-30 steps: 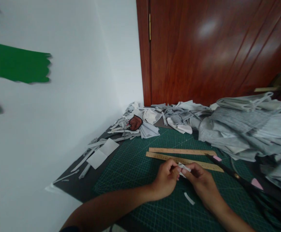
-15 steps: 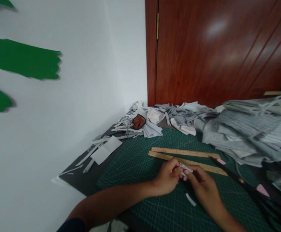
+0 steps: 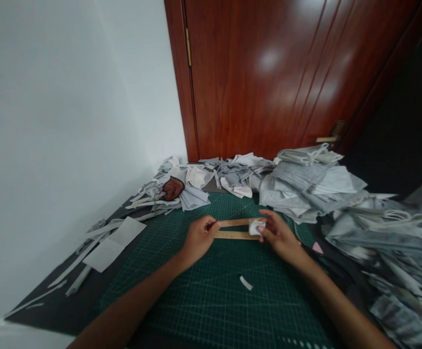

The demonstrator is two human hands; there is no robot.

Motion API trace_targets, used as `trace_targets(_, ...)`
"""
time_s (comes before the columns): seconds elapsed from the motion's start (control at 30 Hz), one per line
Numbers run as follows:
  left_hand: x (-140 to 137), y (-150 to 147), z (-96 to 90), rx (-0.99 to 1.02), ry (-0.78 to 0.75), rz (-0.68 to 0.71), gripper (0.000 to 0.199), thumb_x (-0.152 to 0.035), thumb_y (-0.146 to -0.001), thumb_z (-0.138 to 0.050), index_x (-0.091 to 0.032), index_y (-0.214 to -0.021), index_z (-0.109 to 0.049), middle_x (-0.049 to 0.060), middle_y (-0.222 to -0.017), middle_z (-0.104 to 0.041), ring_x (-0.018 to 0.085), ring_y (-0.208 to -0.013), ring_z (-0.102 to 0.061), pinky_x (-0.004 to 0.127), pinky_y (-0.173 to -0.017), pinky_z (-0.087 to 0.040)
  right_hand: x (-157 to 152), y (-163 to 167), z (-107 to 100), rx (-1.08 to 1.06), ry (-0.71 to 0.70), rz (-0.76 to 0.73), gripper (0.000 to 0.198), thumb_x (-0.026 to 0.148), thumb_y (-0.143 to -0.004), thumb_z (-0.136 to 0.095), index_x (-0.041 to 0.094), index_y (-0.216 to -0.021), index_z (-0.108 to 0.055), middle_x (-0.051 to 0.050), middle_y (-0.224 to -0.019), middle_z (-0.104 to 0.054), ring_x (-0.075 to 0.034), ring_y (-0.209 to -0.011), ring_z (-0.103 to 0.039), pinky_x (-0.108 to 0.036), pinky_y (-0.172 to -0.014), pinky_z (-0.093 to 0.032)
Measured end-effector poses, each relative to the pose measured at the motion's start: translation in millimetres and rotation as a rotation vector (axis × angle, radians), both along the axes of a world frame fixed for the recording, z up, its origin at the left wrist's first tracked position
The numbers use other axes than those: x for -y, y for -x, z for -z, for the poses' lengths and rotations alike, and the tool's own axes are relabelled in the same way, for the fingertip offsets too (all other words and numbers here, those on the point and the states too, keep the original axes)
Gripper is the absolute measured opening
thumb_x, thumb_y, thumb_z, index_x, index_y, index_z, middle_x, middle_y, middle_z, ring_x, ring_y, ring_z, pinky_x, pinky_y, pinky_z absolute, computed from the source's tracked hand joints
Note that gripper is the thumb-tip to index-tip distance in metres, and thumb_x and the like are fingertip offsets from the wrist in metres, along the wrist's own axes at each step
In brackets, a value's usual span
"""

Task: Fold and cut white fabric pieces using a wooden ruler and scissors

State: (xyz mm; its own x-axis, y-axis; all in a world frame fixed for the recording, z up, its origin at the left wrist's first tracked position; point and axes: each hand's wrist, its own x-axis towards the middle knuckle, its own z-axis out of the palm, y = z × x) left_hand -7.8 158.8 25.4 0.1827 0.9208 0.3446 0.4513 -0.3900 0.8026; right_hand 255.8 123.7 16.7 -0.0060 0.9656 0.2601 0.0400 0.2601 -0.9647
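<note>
Right grip (image 3: 281, 237) pinches a white piece (image 3: 255, 228), left grip (image 3: 198, 237) unclear, near rulers (image 3: 235, 235) with illegible markings.

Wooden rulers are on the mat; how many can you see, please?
2: the farther ruler and the nearer ruler, both lying on the cutting mat. The left hand and right hand partly cover them; others may hide under the fabric.

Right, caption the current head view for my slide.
Right hand holding a small white piece, left hand by two wooden rulers, over a green cutting mat.
</note>
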Motion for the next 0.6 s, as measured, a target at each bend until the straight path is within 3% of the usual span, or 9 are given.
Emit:
trace_targets(0.07,-11,14,-10.4,-0.139,-0.094,-0.141,0.028,-0.044,-0.092,-0.059,-0.020,-0.079,-0.067,0.000,-0.072,-0.066,0.016,-0.069,-0.060,0.027,-0.066,-0.041,-6,-23,-10,-0.074,0.009,0.047,0.036,0.047,-0.078,-0.078,0.024,-0.104,-0.067,0.000,-0.081,-0.067,-0.016,-0.059,-0.058,-0.032,-0.059,-0.050)
trace_targets(0.17,-25,36,-23.4,-0.337,-0.239,-0.350,0.025,-0.042,-0.093,-0.058,-0.022,-0.084,-0.069,0.002,-0.083,-0.071,0.021,-0.083,-0.065,0.030,-0.078,-0.044,-6,-64,-26,-0.374,-0.130,0.156,0.023,0.044,-0.074,-0.080,0.027,-0.082,-0.067,0.002,-0.072,-0.062,-0.012,-0.052,-0.047,-0.033,-0.058,-0.045)
trace_targets(0.27,-38,57,-28.4,-0.444,-0.223,-0.457,0.025,-0.046,-0.094,-0.059,-0.022,-0.093,-0.069,0.004,-0.093,-0.073,0.023,-0.090,-0.067,0.032,-0.081,-0.047,-1,-113,-31,-0.562,-0.352,0.330,0.012,0.038,-0.084,-0.068,0.029,-0.090,-0.074,-0.001,-0.079,-0.066,-0.013,-0.054,-0.050,-0.036,-0.062,-0.043)
trace_targets(0.33,-45,69,-28.4,-0.490,-0.197,-0.515,0.028,-0.047,-0.094,-0.058,-0.021,-0.099,-0.069,0.006,-0.101,-0.073,0.025,-0.097,-0.067,0.033,-0.085,-0.048,1,-145,-24,-0.623,-0.426,0.425,0.018,0.031,-0.087,-0.062,0.026,-0.085,-0.078,-0.005,-0.079,-0.069,-0.015,-0.056,-0.055,-0.039,-0.059,-0.038)
trace_targets(0.43,-52,90,-27.1,-0.588,-0.214,-0.610,0.032,-0.045,-0.096,-0.054,-0.020,-0.108,-0.069,0.011,-0.120,-0.070,0.029,-0.117,-0.061,0.037,-0.100,-0.046,-6,-176,-2,-0.780,-0.370,0.387,0.023,0.024,-0.087,-0.060,0.024,-0.075,-0.080,-0.006,-0.077,-0.072,-0.016,-0.051,-0.055,-0.042,-0.055,-0.034)
trace_targets(0.47,-54,99,-26.7,-0.625,-0.220,-0.653,0.034,-0.045,-0.097,-0.054,-0.019,-0.113,-0.069,0.012,-0.127,-0.067,0.030,-0.124,-0.058,0.039,-0.105,-0.044,-10,-178,5,-0.848,-0.362,0.439,0.024,0.023,-0.086,-0.061,0.026,-0.069,-0.078,-0.006,-0.071,-0.070,-0.014,-0.047,-0.051,-0.041,-0.052,-0.033)
trace_targets(0.53,-56,118,-25.3,-0.685,-0.218,-0.774,0.042,-0.047,-0.097,-0.053,-0.018,-0.125,-0.065,0.016,-0.140,-0.059,0.034,-0.134,-0.049,0.044,-0.112,-0.039,-17,-170,13,-0.897,-0.303,0.470,0.024,0.021,-0.086,-0.061,0.027,-0.068,-0.077,-0.006,-0.065,-0.065,-0.012,-0.043,-0.045,-0.042,-0.050,-0.033)
trace_targets(0.6,-56,139,-22.5,-0.719,-0.179,-0.928,0.054,-0.050,-0.098,-0.051,-0.014,-0.137,-0.057,0.021,-0.152,-0.047,0.039,-0.143,-0.038,0.051,-0.115,-0.034,-21,-149,13,-0.843,-0.192,0.390,0.021,0.028,-0.087,-0.064,0.028,-0.070,-0.076,-0.006,-0.060,-0.059,-0.012,-0.043,-0.042,-0.044,-0.051,-0.034)
